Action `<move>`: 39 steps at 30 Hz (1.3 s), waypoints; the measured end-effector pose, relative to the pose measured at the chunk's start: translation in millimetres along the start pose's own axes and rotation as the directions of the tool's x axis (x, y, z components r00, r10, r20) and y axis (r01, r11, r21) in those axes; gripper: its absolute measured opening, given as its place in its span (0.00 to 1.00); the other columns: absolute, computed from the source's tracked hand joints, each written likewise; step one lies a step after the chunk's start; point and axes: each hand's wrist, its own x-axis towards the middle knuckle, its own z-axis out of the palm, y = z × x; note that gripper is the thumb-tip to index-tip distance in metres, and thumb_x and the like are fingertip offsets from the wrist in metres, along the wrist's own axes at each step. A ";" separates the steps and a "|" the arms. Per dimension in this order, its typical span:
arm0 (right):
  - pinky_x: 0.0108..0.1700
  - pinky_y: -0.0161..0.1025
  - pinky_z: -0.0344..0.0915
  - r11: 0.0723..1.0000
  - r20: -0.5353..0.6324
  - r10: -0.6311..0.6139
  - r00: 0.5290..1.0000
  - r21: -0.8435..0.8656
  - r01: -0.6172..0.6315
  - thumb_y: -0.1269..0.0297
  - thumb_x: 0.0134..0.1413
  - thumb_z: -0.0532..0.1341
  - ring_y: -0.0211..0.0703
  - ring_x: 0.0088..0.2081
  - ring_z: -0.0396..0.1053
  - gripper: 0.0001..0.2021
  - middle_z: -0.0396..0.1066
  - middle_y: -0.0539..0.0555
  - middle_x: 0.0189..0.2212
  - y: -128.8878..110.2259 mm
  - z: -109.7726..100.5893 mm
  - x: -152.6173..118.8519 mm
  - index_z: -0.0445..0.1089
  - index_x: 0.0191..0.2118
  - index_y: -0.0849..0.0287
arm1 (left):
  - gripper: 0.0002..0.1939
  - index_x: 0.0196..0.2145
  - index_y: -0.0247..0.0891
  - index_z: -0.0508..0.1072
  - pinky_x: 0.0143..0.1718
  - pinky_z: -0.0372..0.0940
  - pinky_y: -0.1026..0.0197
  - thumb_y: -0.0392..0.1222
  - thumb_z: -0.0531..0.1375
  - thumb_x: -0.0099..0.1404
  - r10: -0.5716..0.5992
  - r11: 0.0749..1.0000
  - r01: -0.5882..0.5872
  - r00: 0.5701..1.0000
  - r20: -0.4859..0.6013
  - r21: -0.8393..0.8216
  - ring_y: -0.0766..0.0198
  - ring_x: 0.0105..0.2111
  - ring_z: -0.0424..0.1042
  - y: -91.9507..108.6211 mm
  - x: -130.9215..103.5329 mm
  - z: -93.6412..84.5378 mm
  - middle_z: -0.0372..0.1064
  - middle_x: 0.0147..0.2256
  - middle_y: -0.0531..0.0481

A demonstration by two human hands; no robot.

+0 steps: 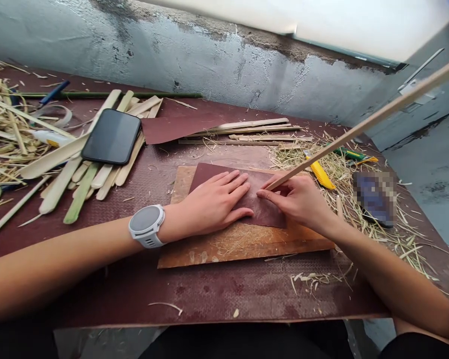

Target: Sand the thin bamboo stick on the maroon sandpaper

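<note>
I have my left hand [220,199] flat on a brown sheet [266,215], fingers stretched out. Beside it, my right hand [297,195] pinches a long stick [362,124]. A board [217,248] lies under both.

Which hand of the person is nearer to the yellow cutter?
Right. The right hand is just left of the yellow cutter, holding a thin strip; the left hand lies farther left, on the dark sheet.

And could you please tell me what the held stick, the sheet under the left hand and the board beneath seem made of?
Stick: probably bamboo or wood, unvarnished, being pale tan and matt. Sheet: likely sandpaper, given its dull maroon face with whitish smudges; the grit can't be made out. Board: apparently wood, worn, with orange-brown colour and scratches.
</note>
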 end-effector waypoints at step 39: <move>0.35 0.41 0.59 0.925 0.343 0.092 0.935 -0.377 0.047 0.60 0.66 0.60 0.44 0.30 0.70 0.12 0.77 0.56 0.30 -11.0 -30.0 3.6 0.77 0.35 0.60 | 0.38 0.68 0.26 0.64 0.73 0.53 0.44 0.64 0.48 0.78 0.002 1.000 -0.002 1.000 0.002 0.030 0.42 0.72 0.55 0.0 -0.4 0.0 0.56 0.71 0.33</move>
